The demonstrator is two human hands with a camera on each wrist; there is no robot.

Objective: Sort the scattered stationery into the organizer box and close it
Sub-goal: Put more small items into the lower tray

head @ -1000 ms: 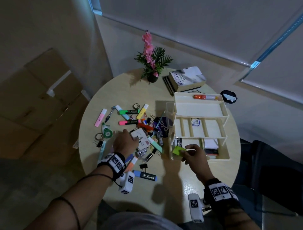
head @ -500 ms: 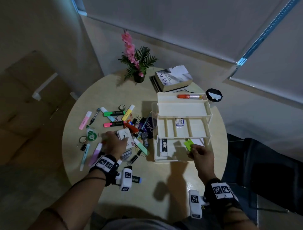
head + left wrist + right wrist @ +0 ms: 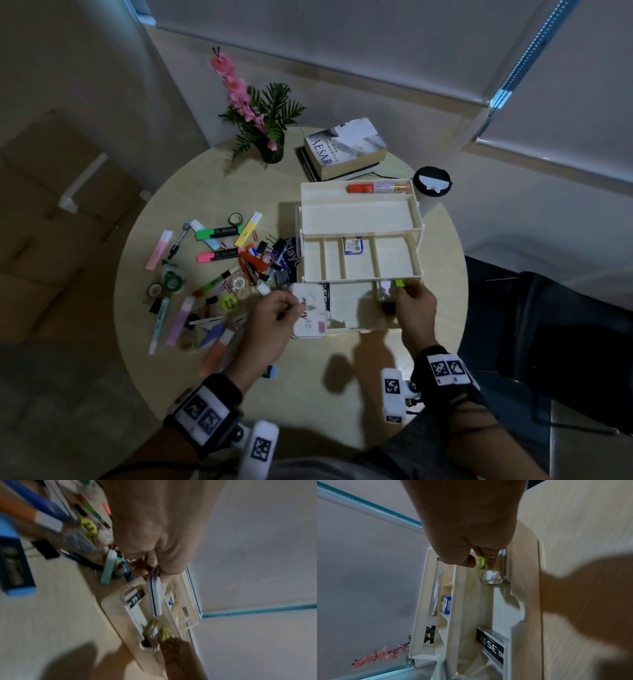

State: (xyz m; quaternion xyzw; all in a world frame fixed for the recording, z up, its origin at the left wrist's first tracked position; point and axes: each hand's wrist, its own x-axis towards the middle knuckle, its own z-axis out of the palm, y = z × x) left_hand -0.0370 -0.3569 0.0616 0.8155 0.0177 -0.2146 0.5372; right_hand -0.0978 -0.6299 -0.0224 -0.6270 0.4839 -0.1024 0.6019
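A white flat case (image 3: 310,313) is pinched by the left hand (image 3: 274,317), a green piece (image 3: 400,283) by the right hand (image 3: 414,303), both over the organizer box (image 3: 359,226) btm tray, prob. for dropping in.

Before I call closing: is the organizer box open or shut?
Open: the organizer box has its tiers fanned out, compartments exposed, with an orange marker lying in the top tray.

Counting the things on the table

One organizer box (image 3: 359,226) with three trays, two hands, one flower plant (image 3: 260,116), one book stack (image 3: 342,147), one orange marker (image 3: 376,188) in the top tray, many pens and clips.
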